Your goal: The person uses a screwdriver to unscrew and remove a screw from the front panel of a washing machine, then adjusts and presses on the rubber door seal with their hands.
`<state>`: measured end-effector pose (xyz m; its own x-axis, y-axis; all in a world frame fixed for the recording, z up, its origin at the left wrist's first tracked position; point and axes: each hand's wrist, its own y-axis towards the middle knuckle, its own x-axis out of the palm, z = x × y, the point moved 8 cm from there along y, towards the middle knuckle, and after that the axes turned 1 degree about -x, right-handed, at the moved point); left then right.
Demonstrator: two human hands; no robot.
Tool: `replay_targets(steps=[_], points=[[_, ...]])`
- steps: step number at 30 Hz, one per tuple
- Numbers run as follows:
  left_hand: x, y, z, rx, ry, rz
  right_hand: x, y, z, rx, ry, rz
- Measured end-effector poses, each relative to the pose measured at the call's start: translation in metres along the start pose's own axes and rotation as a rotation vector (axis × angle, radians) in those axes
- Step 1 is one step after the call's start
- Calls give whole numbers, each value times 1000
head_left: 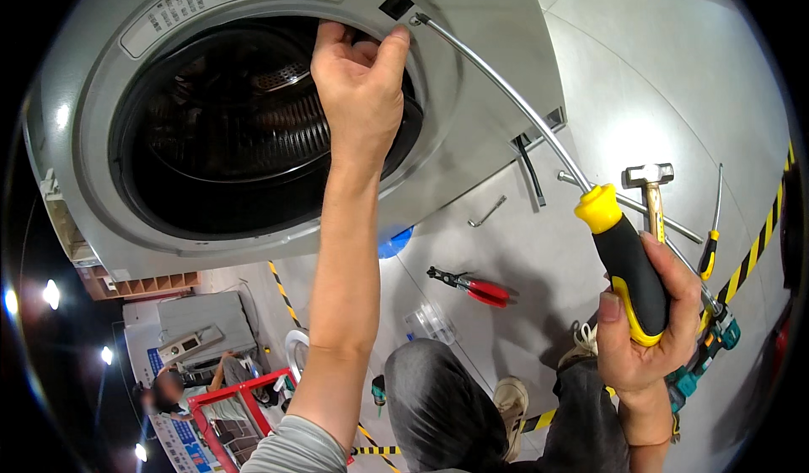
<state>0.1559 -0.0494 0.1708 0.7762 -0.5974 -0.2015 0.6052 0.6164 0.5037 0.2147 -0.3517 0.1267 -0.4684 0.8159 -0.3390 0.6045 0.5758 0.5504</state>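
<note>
A grey front-loading washing machine (497, 68) fills the upper left, its round door opening showing the dark drum (219, 127). My left hand (358, 85) reaches up and grips the upper right edge of the rubber door seal (409, 127). My right hand (649, 321) holds a long screwdriver by its black and yellow handle (628, 262). Its steel shaft (506, 94) runs up to the left, the tip resting on a screw next to the door latch hole (394, 4).
On the grey floor lie red-handled pliers (476, 287), a hammer (650, 190), a small yellow-handled screwdriver (712, 233), an L-shaped key (487, 212) and a teal power tool (716, 346). Yellow-black tape marks the floor. Another person sits by a red cart (227, 410) at lower left.
</note>
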Motion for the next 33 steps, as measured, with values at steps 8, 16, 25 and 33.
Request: replay_targets(steps=[8, 16, 25, 33], points=[[1, -1, 0, 24, -79, 30, 8, -3, 7, 68, 101, -75], [-7, 2, -8, 2, -122, -12, 10, -3, 8, 53, 79, -22], [-5, 2, -9, 13, -143, 6, 12, -4, 12, 54, 73, 23], [-6, 0, -9, 12, -98, 5, 16, -1, 12, 45, 48, 4]])
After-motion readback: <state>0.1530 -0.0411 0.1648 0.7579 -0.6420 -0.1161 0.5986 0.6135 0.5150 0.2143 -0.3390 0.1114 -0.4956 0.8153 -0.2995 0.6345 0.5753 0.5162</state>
